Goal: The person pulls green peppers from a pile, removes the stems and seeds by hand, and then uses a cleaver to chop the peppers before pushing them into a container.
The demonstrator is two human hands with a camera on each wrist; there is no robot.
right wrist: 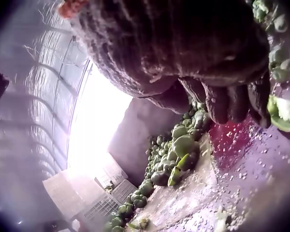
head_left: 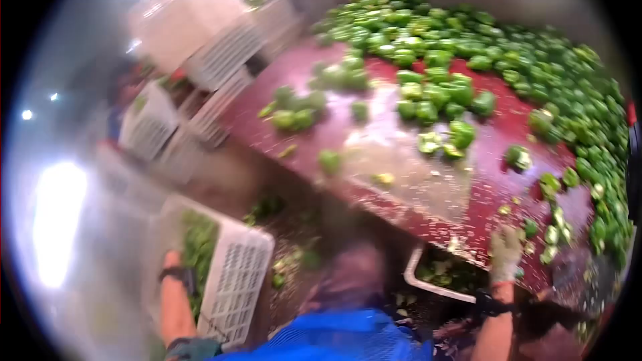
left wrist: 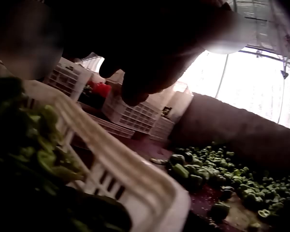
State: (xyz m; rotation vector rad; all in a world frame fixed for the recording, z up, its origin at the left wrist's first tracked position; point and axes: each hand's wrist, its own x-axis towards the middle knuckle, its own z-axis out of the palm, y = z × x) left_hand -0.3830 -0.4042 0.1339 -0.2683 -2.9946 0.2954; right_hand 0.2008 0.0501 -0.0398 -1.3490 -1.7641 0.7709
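My left hand is over a white slatted crate filled with green pieces. In the left wrist view its dark fingers hang loosely above the crate's rim, with nothing seen in them. My gloved right hand is at the front edge of the red table, near cut green pepper pieces. Its fingers bend down slightly over the seed-strewn surface in the right wrist view; nothing shows in their grip. A hollow pepper half lies beside them.
A long heap of green bell peppers lines the table's far and right sides. Loose peppers lie mid-table. Below the front edge stands a second white-rimmed crate. Stacked white crates rise at the back left. Scraps litter the floor.
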